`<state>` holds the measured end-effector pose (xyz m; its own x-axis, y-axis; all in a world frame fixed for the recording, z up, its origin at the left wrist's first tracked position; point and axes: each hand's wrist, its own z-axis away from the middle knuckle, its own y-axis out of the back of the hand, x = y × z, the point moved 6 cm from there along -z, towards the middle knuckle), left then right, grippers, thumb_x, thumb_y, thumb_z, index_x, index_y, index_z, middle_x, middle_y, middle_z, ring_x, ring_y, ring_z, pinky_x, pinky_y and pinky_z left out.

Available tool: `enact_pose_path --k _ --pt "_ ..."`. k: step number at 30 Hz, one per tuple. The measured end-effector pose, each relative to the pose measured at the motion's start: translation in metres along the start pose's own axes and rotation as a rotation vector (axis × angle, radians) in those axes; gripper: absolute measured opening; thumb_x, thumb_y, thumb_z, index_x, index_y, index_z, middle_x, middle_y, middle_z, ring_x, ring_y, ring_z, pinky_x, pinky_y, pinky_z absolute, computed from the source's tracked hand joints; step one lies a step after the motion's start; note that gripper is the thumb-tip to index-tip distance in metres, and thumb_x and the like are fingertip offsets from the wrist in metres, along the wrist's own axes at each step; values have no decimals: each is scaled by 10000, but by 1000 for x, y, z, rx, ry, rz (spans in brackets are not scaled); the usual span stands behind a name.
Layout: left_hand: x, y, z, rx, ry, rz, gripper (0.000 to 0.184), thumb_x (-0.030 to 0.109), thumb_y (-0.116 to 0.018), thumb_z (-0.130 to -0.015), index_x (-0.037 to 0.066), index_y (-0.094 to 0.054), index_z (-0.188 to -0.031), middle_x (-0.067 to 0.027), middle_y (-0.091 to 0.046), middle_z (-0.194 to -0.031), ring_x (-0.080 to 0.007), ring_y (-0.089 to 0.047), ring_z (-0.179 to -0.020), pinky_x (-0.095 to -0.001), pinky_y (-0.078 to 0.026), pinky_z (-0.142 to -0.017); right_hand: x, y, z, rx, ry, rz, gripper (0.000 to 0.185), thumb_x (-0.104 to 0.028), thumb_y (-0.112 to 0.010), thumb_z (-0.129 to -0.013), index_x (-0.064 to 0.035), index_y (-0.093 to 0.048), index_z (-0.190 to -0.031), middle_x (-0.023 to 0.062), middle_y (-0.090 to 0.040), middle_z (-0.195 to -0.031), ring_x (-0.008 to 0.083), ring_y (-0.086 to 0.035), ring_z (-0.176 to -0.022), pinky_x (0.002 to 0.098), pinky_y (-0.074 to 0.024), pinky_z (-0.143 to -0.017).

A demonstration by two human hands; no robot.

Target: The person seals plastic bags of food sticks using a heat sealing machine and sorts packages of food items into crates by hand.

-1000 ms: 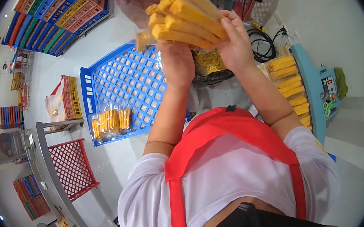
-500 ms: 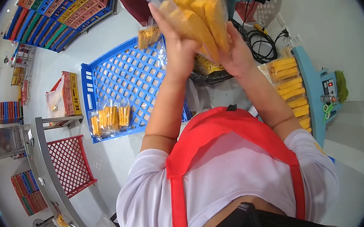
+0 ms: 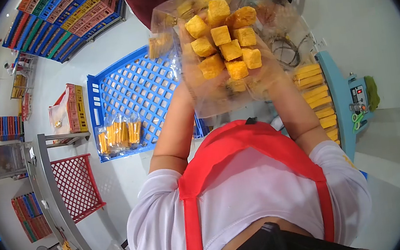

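A clear plastic bag (image 3: 202,100) is tilted up toward me, its wide mouth spread over my wrists. Inside it, several thick yellow-orange sticks (image 3: 230,49) show their square ends in a cluster. My left hand (image 3: 187,46) grips the bag at its left side, and my right hand (image 3: 271,59) holds the right side. Both hands show only hazily through the film, their fingers partly hidden behind plastic and sticks. Left of my left forearm is a blue plastic crate (image 3: 142,89), with small packets of yellow sticks (image 3: 120,132) at its near corner.
Packed yellow sticks (image 3: 316,95) line a teal machine (image 3: 335,86) with a control panel (image 3: 358,93) and green scissors (image 3: 357,120) on my right. Stacked coloured crates (image 3: 67,17) stand far left. A red crate (image 3: 75,187) leans by a metal table (image 3: 51,189).
Both hands have tipped the bag, so the sticks turned from side view to end view. Its open mouth now faces me, with the film covering my hands.
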<state>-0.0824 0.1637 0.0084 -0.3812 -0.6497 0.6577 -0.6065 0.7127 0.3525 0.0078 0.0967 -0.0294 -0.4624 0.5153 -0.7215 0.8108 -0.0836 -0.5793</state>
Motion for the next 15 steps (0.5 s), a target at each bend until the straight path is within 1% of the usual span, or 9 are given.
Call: enact_pose_path --k 3,7,9,10,11,12,13,14,15 --pt "-4 2 3 -36 62 141 668 204 -710 -637 34 -365 -1182 -86 -469 -1121 -211 -469 -1021 -329 -382 -859 1 7 -6 -72 -51 304 761 -381 -590 -750 -34 -194 -1299 66 -342 -1270 161 -348 -1164 312 -313 -944" --pt "-26 -11 27 -289 340 565 726 237 -698 -652 11 -305 -1220 -85 -437 -1168 -216 -448 -1058 -326 -370 -876 -36 2 -16 -191 55 584 714 -352 -591 -747 -3 -261 -1275 83 -340 -1278 161 -342 -1168 299 -289 -956" --pt "-22 -42 45 -367 621 1417 726 305 -679 -687 23 -304 -1240 -71 -433 -1188 -229 -446 -1072 -334 -368 -890 -44 9 -32 -294 80 642 651 -342 -572 -746 21 -340 -1234 102 -361 -1267 162 -338 -1171 282 -271 -962" --pt "-21 -53 52 -204 691 1474 662 435 -552 -764 55 -314 -1250 -77 -429 -1203 -252 -449 -1076 -385 -378 -881 -37 13 -37 -321 -33 453 562 -331 -511 -785 34 -390 -1195 125 -423 -1212 166 -397 -1127 274 -299 -945" --pt "-17 -61 49 -215 697 1477 662 435 -552 -764 55 -314 -1250 -77 -429 -1203 -252 -449 -1076 -385 -378 -881 -33 18 -39 -309 -30 455 562 -331 -511 -785 34 -390 -1195 125 -423 -1212 166 -397 -1127 274 -299 -945" --pt "-3 -65 37 -166 686 1838 640 480 -477 -784 67 -322 -1248 -90 -431 -1202 -256 -445 -1082 -415 -379 -876 -16 24 -36 -288 -243 167 509 -305 -471 -808 42 -406 -1175 126 -456 -1175 171 -440 -1084 277 -326 -926" --pt "-6 -69 33 -86 759 1967 629 530 -382 -798 77 -341 -1233 -104 -437 -1192 -266 -455 -1072 -448 -397 -850 0 26 -32 -266 -446 -124 462 -279 -432 -831 50 -423 -1155 127 -489 -1138 176 -482 -1041 280 -352 -907" --pt "-9 -73 29 6 827 2093 643 579 -286 -812 87 -361 -1219 -118 -443 -1183 -275 -466 -1063 -481 -415 -824 11 32 -27 -103 -510 -277 384 -229 -380 -853 63 -469 -1085 131 -549 -1042 192 -556 -920 298 -424 -832" --pt "-12 -74 29 3 830 2096 643 579 -286 -812 87 -361 -1219 -118 -443 -1183 -275 -466 -1063 -481 -415 -824 20 38 -20 -98 -509 -277 384 -229 -380 -853 63 -469 -1085 131 -549 -1042 192 -556 -920 298 -424 -832"
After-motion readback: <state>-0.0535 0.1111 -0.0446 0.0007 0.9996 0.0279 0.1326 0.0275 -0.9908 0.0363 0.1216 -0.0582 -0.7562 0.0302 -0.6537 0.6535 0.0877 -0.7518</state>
